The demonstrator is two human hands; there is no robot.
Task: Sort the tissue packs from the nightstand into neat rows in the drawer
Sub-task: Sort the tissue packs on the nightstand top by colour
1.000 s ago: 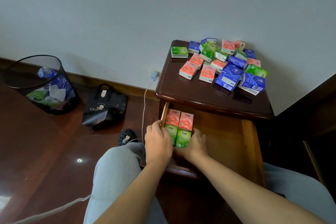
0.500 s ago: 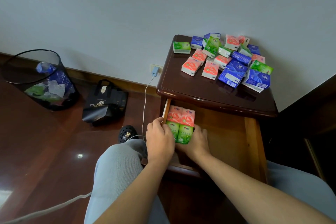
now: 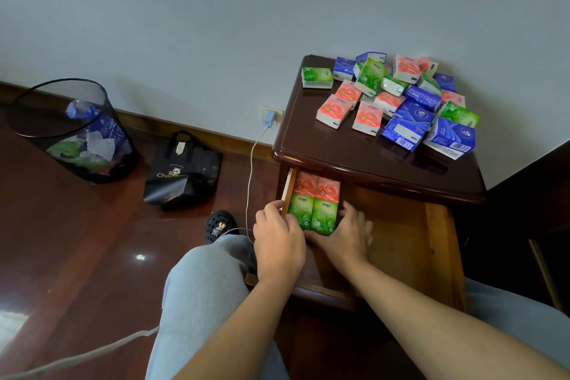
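Observation:
A dark wooden nightstand (image 3: 339,151) carries a loose heap of several tissue packs (image 3: 398,102) in red, green and blue. Its drawer (image 3: 431,241) is pulled out. In the drawer's left corner lie two red packs (image 3: 317,188) at the back and two green packs (image 3: 314,214) in front of them, side by side. My left hand (image 3: 279,244) rests at the drawer's left wall, its fingers against the left green pack. My right hand (image 3: 347,236) cups the right and front side of the green packs.
A black mesh waste bin (image 3: 74,129) stands on the floor at left, with a black paper bag (image 3: 182,173) beside it. A white charger cable (image 3: 249,182) runs from the wall socket down past a black shoe (image 3: 220,225). My knees sit either side of the drawer.
Both hands have stayed on the green packs, pressing them back against the red ones. The view has shifted slightly, so the nightstand sits a little higher in the frame.

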